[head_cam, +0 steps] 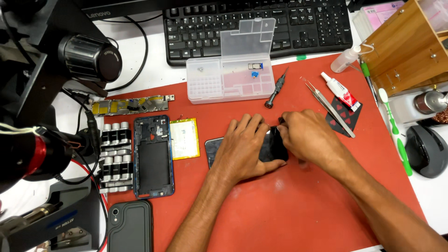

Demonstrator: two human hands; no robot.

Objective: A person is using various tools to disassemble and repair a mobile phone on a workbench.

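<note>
A dark phone screen (pixel 273 147) lies flat on the red work mat (pixel 289 205). My left hand (pixel 242 149) presses down on it, palm and spread fingers covering most of its middle. My right hand (pixel 310 137) grips the screen's right end, fingertips pinched at its top corner. Whatever sits between those fingertips is hidden. The screen's left corner (pixel 212 145) pokes out beside my left wrist.
Left of the hands lie a yellow battery (pixel 184 138), a blue phone frame (pixel 154 156), a metal circuit strip (pixel 130 106) and a black cased phone (pixel 130 227). Behind: a clear parts box (pixel 231 70), screwdriver (pixel 276 87), tweezers (pixel 329 106), glue tube (pixel 340 91), keyboard (pixel 261 23). A mouse (pixel 427 149) sits right.
</note>
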